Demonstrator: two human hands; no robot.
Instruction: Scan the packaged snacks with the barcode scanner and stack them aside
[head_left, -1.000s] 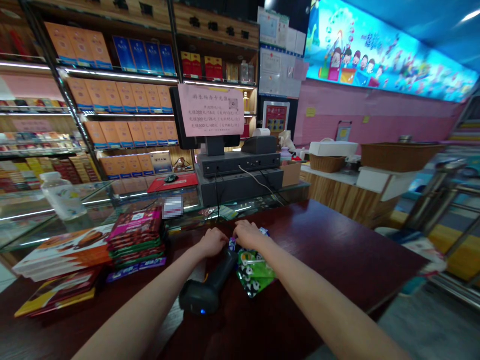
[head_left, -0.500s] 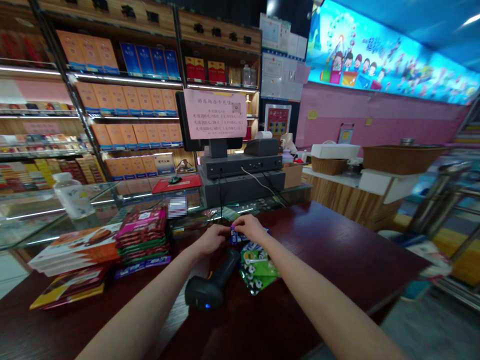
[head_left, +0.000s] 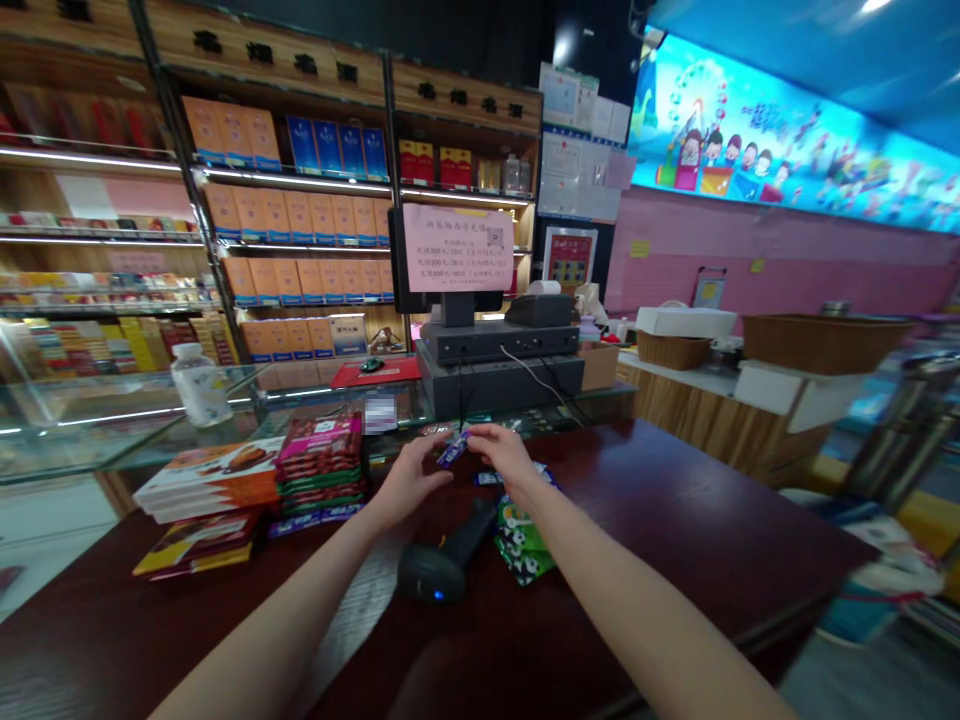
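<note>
The small blue packet (head_left: pixel 454 449) was found raised above the dark red worktop (head_left: pixel 675 510), between the 2 hands. The left hand (head_left: pixel 409 482) and right hand (head_left: pixel 504 455) were half closed, fingers at the packet; which hand gripped it could not be determined. A barcode scanner (head_left: pixel 446 568) lay just below them, beside panda-print packets (head_left: pixel 523 548); stacked magenta packets (head_left: pixel 320 465) stood to the left.

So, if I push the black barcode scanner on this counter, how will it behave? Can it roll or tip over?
The black barcode scanner looks like stiff, hard plastic, probably fairly heavy for its size. Its bulky head and narrower handle suggest it may swing round rather than roll far. The glossy dark counter top may let it slide easily.
</note>
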